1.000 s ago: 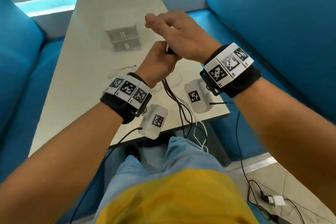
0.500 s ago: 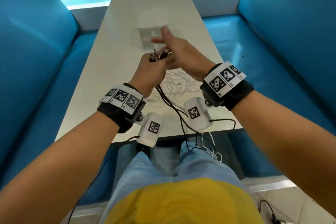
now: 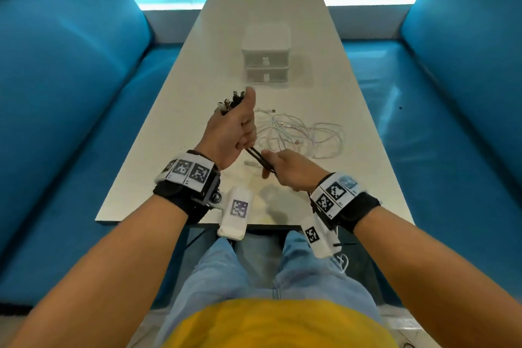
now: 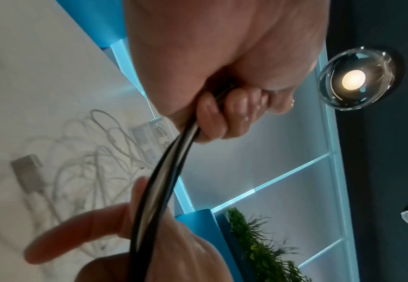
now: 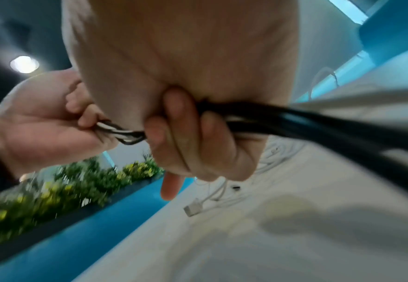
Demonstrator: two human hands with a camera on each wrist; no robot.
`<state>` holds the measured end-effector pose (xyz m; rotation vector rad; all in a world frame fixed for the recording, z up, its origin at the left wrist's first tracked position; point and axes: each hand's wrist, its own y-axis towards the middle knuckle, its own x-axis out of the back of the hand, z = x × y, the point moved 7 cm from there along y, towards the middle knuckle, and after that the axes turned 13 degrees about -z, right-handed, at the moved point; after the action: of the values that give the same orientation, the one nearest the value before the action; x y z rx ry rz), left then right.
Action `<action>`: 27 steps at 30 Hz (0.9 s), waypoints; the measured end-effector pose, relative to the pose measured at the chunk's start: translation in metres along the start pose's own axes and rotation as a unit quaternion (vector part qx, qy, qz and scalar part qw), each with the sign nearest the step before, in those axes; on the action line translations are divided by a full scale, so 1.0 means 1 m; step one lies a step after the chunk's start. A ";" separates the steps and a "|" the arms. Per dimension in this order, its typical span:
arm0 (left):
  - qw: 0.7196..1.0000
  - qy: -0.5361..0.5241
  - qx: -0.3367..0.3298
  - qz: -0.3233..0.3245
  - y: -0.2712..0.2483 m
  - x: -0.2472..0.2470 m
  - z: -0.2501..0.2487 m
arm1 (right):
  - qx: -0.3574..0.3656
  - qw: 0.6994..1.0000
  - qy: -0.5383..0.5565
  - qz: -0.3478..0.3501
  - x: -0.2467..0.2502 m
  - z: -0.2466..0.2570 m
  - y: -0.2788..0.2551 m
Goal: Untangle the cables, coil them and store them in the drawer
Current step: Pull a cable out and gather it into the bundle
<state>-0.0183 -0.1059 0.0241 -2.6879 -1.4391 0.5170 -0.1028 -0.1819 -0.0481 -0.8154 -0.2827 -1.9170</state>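
My left hand point(image 3: 236, 128) is raised over the white table point(image 3: 180, 110) and grips a bundle of black cables point(image 3: 255, 154), their plug ends point(image 3: 233, 102) sticking up past the thumb. My right hand point(image 3: 284, 168) grips the same bundle just below and nearer to me. The left wrist view shows the fingers point(image 4: 222, 118) curled round the black cables point(image 4: 161, 171). In the right wrist view the fingers point(image 5: 183, 133) wrap the black cables point(image 5: 294, 124), with a white strand among them. A tangle of white cables point(image 3: 299, 133) lies on the table. The white two-drawer unit point(image 3: 265, 58) stands behind, both drawers shut.
Blue sofas point(image 3: 70, 93) flank the table on both sides. A white plug point(image 5: 192, 209) lies on the table by my right hand. The near table edge point(image 3: 197, 223) is just in front of my knees. A thin white cable point(image 3: 343, 261) hangs by my right wrist.
My right hand has come down from the plug ends to grip the bundle below the left hand. The left hand has kept its hold.
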 end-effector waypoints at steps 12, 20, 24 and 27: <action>0.994 -0.024 0.044 -0.102 0.015 0.056 0.019 | 0.115 0.946 -0.300 -0.052 -0.024 0.019 0.038; 0.996 -0.054 0.015 -0.068 0.020 0.064 0.034 | 0.086 0.987 -0.069 -0.121 0.019 0.027 0.033; 0.999 -0.026 0.009 -0.021 0.019 0.040 0.036 | 0.102 0.973 0.156 -0.134 0.044 0.054 0.006; 1.000 0.011 -0.023 0.018 0.010 0.014 0.034 | 0.113 0.961 0.203 -0.149 0.052 0.062 0.001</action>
<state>-0.0139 -0.1044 -0.0140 -2.7501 -1.4158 0.4599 -0.0906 -0.1865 0.0316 -0.2237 -0.3785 -2.2300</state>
